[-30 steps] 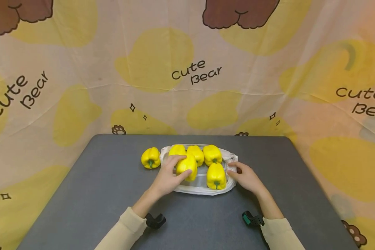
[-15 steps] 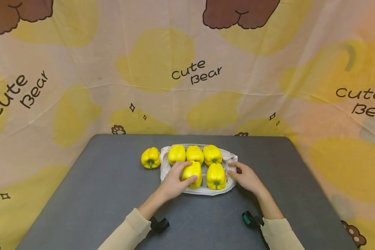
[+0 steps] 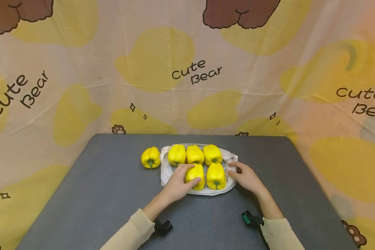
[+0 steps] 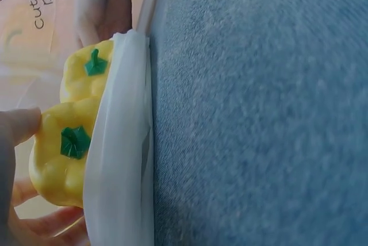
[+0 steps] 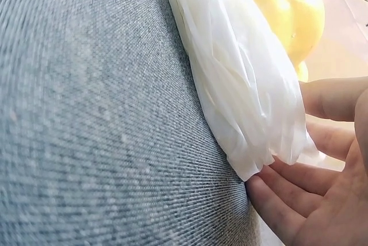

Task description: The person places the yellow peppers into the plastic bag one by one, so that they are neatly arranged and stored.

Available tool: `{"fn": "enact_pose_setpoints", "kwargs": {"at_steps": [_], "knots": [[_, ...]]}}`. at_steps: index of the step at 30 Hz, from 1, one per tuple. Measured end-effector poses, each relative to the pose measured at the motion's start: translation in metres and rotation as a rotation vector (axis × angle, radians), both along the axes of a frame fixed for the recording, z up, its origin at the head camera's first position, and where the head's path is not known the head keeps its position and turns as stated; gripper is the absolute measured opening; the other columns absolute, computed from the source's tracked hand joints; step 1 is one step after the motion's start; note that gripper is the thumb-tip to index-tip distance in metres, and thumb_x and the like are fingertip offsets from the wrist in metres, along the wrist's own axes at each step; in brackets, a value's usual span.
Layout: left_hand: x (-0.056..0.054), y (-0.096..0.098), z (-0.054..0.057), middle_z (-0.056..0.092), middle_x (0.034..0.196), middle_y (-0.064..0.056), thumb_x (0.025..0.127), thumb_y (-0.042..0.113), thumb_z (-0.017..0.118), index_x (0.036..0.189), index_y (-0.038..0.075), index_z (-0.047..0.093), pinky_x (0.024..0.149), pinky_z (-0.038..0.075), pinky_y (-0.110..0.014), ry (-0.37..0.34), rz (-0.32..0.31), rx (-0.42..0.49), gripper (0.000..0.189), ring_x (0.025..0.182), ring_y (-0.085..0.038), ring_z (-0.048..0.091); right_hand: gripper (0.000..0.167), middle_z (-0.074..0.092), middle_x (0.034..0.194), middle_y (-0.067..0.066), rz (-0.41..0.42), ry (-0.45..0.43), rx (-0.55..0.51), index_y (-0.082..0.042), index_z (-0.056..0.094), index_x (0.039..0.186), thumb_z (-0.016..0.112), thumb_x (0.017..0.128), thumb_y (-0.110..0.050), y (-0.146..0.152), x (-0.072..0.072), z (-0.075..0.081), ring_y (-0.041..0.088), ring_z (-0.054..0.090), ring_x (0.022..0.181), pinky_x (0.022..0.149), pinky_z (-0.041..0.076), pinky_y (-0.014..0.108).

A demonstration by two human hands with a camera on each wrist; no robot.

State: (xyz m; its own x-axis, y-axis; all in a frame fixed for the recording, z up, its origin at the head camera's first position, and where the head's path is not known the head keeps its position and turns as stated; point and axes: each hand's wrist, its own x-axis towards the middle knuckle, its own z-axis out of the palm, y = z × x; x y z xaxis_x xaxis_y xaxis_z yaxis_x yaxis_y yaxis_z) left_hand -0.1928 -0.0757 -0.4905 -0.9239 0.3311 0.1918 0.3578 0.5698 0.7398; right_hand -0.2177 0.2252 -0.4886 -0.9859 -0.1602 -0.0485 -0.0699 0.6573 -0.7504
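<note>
My left hand (image 3: 176,184) grips a yellow bell pepper (image 3: 197,173), thumb on the near side and fingers round the far side. In the left wrist view, that bell pepper (image 4: 54,168) shows its green stem and sits just inside the rim of a white plastic bag (image 4: 121,160). Several more yellow bell peppers (image 3: 216,176) stand in the opened bag, three along the back and one at front right. At the bag's right end, my right hand (image 3: 245,178) pinches its folded edge; the right wrist view shows the thumb inside and fingers (image 5: 287,200) outside the plastic.
One more yellow bell pepper (image 3: 150,158) lies on the dark grey table (image 3: 112,187), left of the bag. A printed cloth (image 3: 156,62) hangs behind and along both sides of the table. Black wrist devices (image 3: 252,218) sit under both forearms.
My left hand has carried its bell pepper rightward and nearer, lowering it into the bag's front row beside the front-right one. My right hand has stayed at the bag's right edge.
</note>
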Motion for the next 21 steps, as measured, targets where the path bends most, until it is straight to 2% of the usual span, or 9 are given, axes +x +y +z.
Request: {"fn": "enact_pose_setpoints", "kwargs": {"at_steps": [14, 21], "knots": [[0.001, 0.0088, 0.0011, 0.053, 0.135, -0.01, 0.096, 0.055, 0.063, 0.142, 0.014, 0.054, 0.1, 0.047, -0.048, -0.057, 0.039, -0.036, 0.062, 0.115, -0.025, 0.055, 0.045, 0.062, 0.133, 0.02, -0.001, 0.002, 0.0, -0.005, 0.063, 0.134, 0.067, 0.098, -0.032, -0.0001, 0.0001, -0.0008, 0.032, 0.059, 0.112, 0.096, 0.049, 0.052], [0.0002, 0.0097, 0.0004, 0.053, 0.134, -0.011, 0.096, 0.057, 0.061, 0.141, 0.013, 0.054, 0.097, 0.048, -0.049, -0.042, 0.045, -0.028, 0.063, 0.114, -0.026, 0.057, 0.045, 0.063, 0.132, 0.02, 0.002, 0.001, 0.003, -0.005, 0.064, 0.134, 0.066, 0.098, -0.032, 0.0001, 0.0001, -0.0007, 0.032, 0.058, 0.111, 0.096, 0.049, 0.052]]}}
